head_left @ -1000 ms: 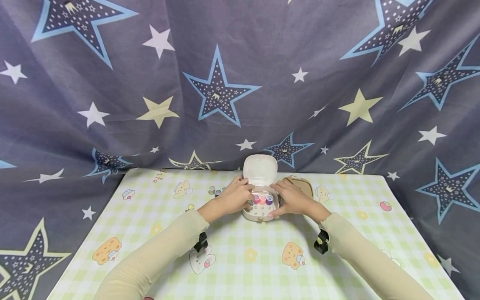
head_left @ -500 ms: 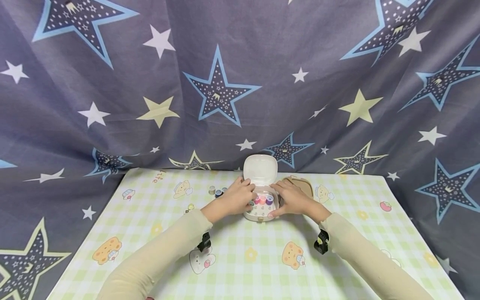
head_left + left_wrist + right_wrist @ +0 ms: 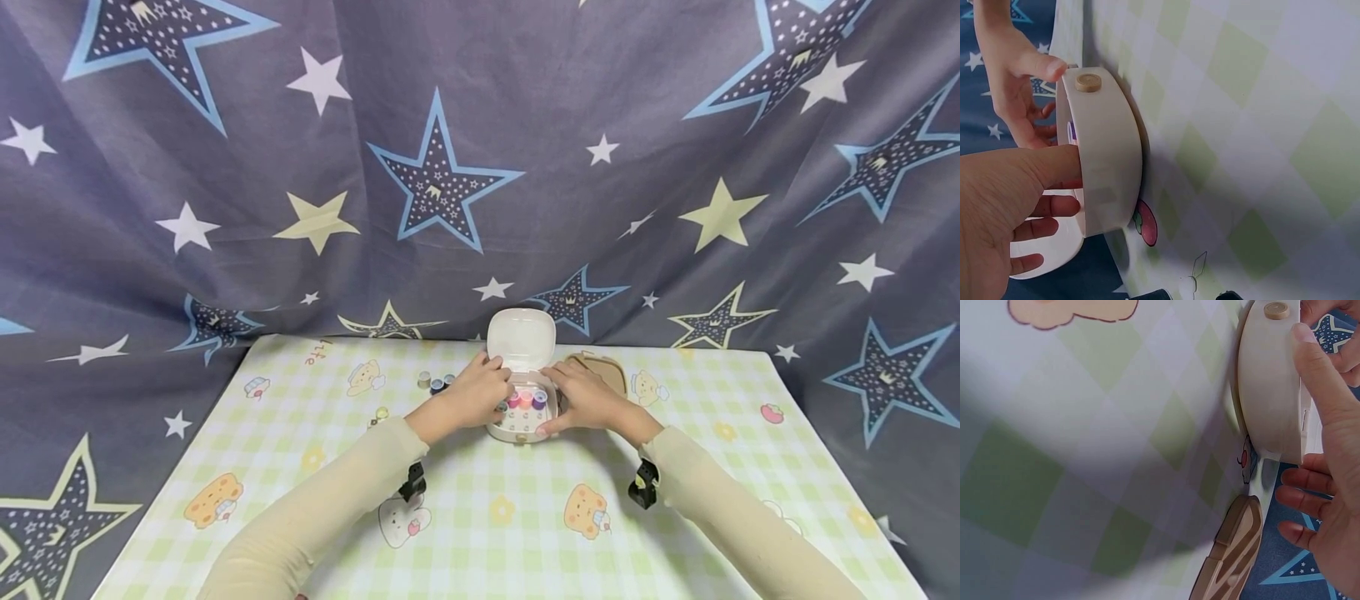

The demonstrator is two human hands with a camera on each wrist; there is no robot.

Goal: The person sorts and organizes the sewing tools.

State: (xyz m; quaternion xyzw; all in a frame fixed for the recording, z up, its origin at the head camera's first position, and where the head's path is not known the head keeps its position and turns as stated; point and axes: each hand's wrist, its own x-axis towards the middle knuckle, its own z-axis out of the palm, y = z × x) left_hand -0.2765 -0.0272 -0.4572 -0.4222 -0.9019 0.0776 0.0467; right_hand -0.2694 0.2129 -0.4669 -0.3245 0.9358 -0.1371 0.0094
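A cream sewing box (image 3: 517, 436) stands on the table, its white lid (image 3: 521, 340) raised at the back. Pink, peach and purple thread spools (image 3: 527, 401) sit in a row inside, behind bare pegs. At the box's left side, my left hand (image 3: 471, 397) reaches in and pinches a dark teal thread spool (image 3: 502, 407); the left wrist view hides its fingertips behind the box wall (image 3: 1107, 156). My right hand (image 3: 588, 398) holds the box from the right, thumb on the front rim, other fingers round the side, as the right wrist view shows along the box (image 3: 1269, 387).
Several loose thread spools (image 3: 437, 387) stand left of the box, partly behind the left hand. A small yellow item (image 3: 382, 413) lies nearer. Behind the right hand rests a tan tray-like piece (image 3: 607, 375). A starry curtain (image 3: 420, 283) hangs along the table's back edge.
The left hand and forearm have shifted very slightly to the right at the box. The right hand keeps its hold, and the box stays in place.
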